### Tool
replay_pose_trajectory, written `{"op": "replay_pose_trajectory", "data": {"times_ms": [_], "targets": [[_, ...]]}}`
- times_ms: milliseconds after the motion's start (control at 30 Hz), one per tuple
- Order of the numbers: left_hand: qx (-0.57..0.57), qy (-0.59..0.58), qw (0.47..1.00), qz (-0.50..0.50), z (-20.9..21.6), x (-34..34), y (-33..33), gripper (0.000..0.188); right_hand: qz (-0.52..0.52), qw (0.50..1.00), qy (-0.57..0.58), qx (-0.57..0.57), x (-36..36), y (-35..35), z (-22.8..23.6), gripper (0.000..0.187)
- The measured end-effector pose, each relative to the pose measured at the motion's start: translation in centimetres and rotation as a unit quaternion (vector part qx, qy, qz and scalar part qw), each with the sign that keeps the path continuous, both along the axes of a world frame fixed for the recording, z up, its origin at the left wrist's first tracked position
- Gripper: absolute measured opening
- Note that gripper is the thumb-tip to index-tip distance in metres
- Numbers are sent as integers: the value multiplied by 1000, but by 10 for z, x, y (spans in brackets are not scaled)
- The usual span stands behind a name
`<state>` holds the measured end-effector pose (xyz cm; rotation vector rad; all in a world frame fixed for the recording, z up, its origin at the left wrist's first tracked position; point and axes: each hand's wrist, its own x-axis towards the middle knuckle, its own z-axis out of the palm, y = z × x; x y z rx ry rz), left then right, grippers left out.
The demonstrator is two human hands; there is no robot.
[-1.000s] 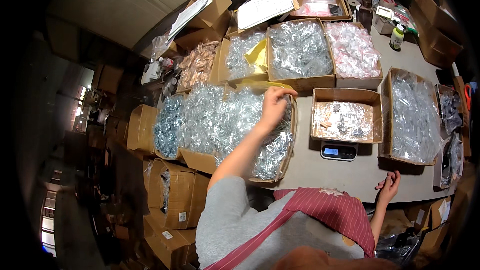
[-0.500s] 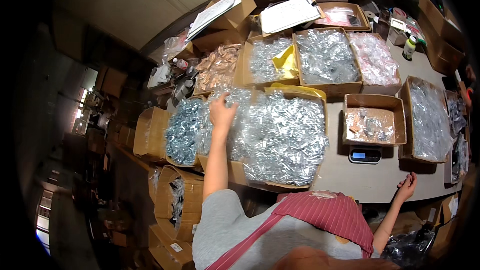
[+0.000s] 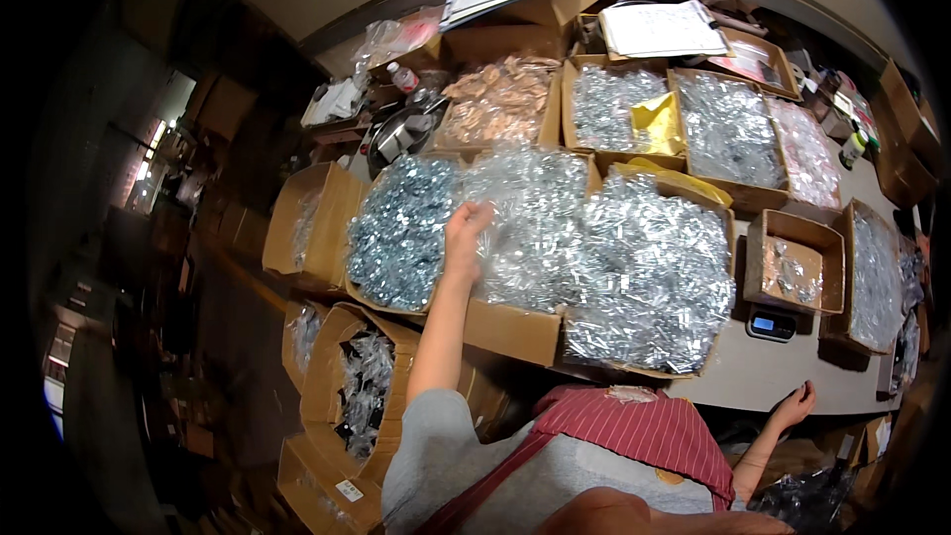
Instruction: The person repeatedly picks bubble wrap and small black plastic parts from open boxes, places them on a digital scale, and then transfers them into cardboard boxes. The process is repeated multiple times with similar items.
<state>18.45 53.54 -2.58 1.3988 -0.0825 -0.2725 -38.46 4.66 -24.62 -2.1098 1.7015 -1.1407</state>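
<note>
My left hand (image 3: 466, 235) is at the left side of a heap of small clear plastic bags (image 3: 530, 223) in an open carton. Its fingers are drawn together against the plastic; what lies between them is too small to make out. To the left of that hand, a carton holds bluish shiny metal pieces (image 3: 401, 228). On its right is a wide box heaped with silvery metal pieces (image 3: 654, 267). My right hand (image 3: 795, 403) hangs at the table's front edge, palm partly up, fingers loosely bent and apart, with nothing visible in it.
A shallow carton (image 3: 754, 263) with a few small packets stands behind a digital scale (image 3: 771, 324). Farther back are boxes of copper-coloured parts (image 3: 500, 99) and clear bags (image 3: 728, 129), plus papers (image 3: 664, 28). Low at the left, an open carton (image 3: 396, 376) holds bagged parts.
The view has turned left, so the table's contents appear farther right. My left hand has drawn back toward me along the bags, and its spread fingers have come together. My right hand stays by the edge.
</note>
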Motion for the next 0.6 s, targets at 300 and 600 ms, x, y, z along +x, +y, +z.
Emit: {"op": "replay_pose_trajectory", "data": {"times_ms": [300, 600], "targets": [[-47, -79, 982, 165, 32, 48, 136, 3, -43, 973, 217, -66, 44, 36, -9, 39], [647, -174, 738, 77, -2, 93, 138, 42, -51, 975, 208, -63, 43, 37, -6, 37]]}}
